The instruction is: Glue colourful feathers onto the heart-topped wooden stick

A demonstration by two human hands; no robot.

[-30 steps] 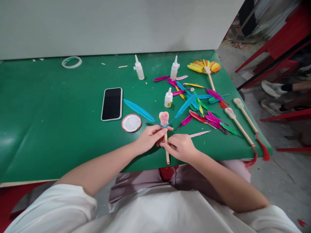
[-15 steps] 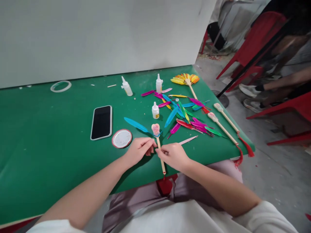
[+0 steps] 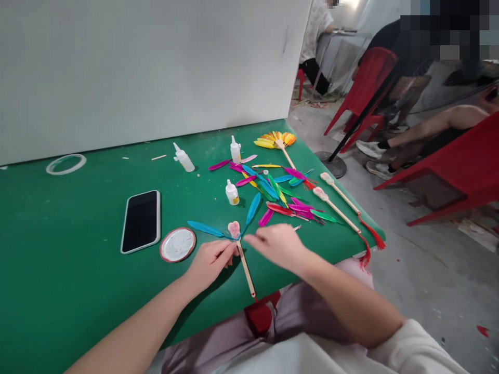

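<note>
A fan handle (image 3: 246, 270), a pale wooden stick with a pinkish heart-shaped head, lies near the table's front edge. One blue feather (image 3: 206, 228) points left from its head and a second blue feather (image 3: 251, 210) points up to the right; their quills cross at the neck. My left hand (image 3: 212, 264) is closed, thumb and fingers pinching at the handle just below the head. To the right of the neck, my right hand (image 3: 278, 246) is closed with curled fingers, beside the second feather's quill; what it holds, if anything, is hidden. A white-coated lid (image 3: 178, 244) lies left of my left hand.
Loose coloured feathers (image 3: 294, 208) lie behind my right hand. Three glue bottles (image 3: 232, 193) stand farther back. A phone (image 3: 141, 221), a tape ring (image 3: 66, 164), a yellow feather fan (image 3: 278, 140) and two tasselled handles (image 3: 339, 210) are also on the table. People sit beyond, right.
The second blue feather now sits upright beside the handle's head. My right hand has moved from the stick up towards the neck. The view has shifted right.
</note>
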